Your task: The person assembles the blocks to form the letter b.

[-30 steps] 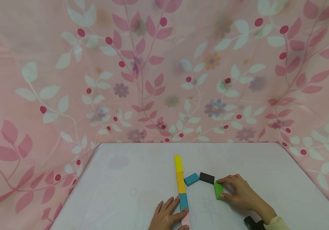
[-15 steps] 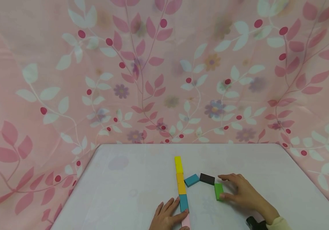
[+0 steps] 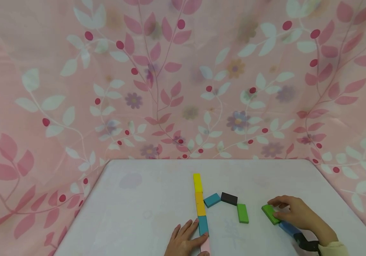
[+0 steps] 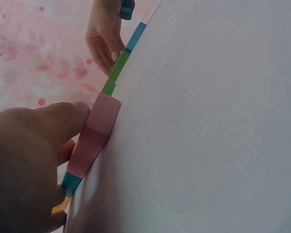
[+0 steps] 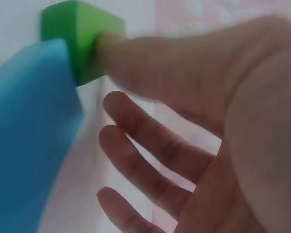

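My right hand (image 3: 298, 213) pinches a green wooden block (image 3: 270, 214) by its ends, thumb near and index finger far. Thumb contact shows in the right wrist view on the green block (image 5: 80, 34); the index finger is hidden there. A blue block (image 3: 289, 228) lies at its near end, partly under the hand. My left hand (image 3: 184, 240) rests with extended fingers along a row of blocks: pink (image 3: 206, 245), blue (image 3: 203, 225), orange (image 3: 200, 203) and yellow (image 3: 197, 182). In the left wrist view its thumb touches the pink block (image 4: 94, 133).
Right of the row, a curved line of blocks lies flat on the white table (image 3: 131, 213): blue (image 3: 212, 200), black (image 3: 229, 198) and another green block (image 3: 242, 213). A black wrist device (image 3: 306, 243) is on the right wrist. A floral pink curtain (image 3: 183, 89) hangs behind.
My right hand has let go of the green block at the end of the curve and moved right to a second green block. The left hand stays in place.
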The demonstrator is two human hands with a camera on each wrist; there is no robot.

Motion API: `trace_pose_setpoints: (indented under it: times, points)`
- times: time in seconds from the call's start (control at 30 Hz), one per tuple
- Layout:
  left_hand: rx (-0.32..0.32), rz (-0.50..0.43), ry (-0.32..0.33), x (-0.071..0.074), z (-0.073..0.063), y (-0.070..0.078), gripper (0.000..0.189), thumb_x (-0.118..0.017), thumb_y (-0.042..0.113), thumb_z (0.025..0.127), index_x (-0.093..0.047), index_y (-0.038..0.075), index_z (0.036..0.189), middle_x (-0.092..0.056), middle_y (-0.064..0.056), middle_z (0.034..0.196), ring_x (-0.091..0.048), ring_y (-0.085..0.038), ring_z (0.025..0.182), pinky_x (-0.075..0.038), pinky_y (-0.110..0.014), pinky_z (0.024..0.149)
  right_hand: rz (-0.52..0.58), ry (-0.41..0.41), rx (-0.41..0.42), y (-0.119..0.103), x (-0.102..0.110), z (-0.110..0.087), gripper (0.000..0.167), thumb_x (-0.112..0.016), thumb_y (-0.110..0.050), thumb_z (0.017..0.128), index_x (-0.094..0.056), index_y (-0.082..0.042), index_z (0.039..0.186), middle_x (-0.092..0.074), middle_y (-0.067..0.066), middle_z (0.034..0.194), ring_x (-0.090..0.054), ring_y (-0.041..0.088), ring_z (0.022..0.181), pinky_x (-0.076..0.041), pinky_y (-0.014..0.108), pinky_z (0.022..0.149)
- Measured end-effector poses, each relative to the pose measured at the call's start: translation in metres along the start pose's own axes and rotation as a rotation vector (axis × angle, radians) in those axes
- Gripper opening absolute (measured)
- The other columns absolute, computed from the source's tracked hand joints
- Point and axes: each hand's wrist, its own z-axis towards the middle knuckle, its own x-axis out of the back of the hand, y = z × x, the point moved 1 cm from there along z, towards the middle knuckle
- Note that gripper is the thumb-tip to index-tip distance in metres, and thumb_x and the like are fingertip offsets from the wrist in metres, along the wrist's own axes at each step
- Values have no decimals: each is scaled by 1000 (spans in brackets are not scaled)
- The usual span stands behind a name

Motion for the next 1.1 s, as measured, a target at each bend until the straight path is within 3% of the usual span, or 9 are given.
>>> trace_pose_setpoints:
  times: [0.17, 0.33, 0.57, 0.63, 0.83, 0.97, 1.1]
  points:
    - [-2, 0, 0, 0, 0, 0, 56, -46, 79, 99, -67, 47, 140, -54, 3, 161, -49, -32, 148, -38, -72, 117, 37, -37, -37, 4, 1, 1, 28, -79, -23, 95, -77, -10, 120, -78, 0, 106, -66, -3, 89, -57, 23, 73]
    - [-5, -4, 5, 0, -1, 1, 56, -46, 78, 99, -66, 47, 140, -54, 3, 161, -50, -32, 148, -38, -72, 116, 71, -65, -23, 6, 0, 1, 41, -78, -23, 96, -71, -6, 133, -76, 6, 113, -65, -2, 89, -57, 22, 74]
    - [-11, -5, 8, 0, -1, 2, 54, -46, 77, 100, -66, 47, 141, -54, 3, 161, -50, -32, 147, -38, -72, 116, 161, -162, 99, 14, 3, -3, 42, -75, -20, 99, -68, -2, 137, -72, 21, 129, -65, -4, 100, -58, 22, 79]
    - [-6, -6, 6, 0, -1, 3, 55, -46, 77, 100, -66, 47, 141, -54, 3, 162, -50, -32, 147, -38, -72, 116, 165, -178, 99, 15, 4, -3, 44, -76, -20, 98, -68, -2, 137, -71, 22, 131, -64, -4, 101, -57, 22, 79]
    - [8, -27, -17, -1, -1, 3, 56, -46, 79, 98, -65, 48, 141, -52, 4, 163, -49, -32, 149, -37, -72, 117, 159, -182, -60, 14, 6, 0, 51, -84, -24, 90, -71, -4, 135, -74, 13, 122, -67, 12, 99, -55, 23, 78]
    - [5, -32, -14, -1, -1, 3, 55, -46, 78, 99, -66, 48, 141, -52, 4, 163, -49, -32, 149, -37, -73, 117, 130, -118, -141, 9, 3, 0, 52, -89, -23, 84, -74, -7, 131, -75, 10, 118, -67, 22, 100, -55, 27, 78]
    - [-22, -3, 26, 1, 0, 1, 54, -48, 76, 100, -68, 45, 140, -55, 2, 161, -51, -33, 147, -40, -73, 114, 82, -41, -183, 2, -3, -1, 53, -94, -26, 79, -77, -11, 127, -75, 8, 120, -66, 23, 103, -57, 36, 83]
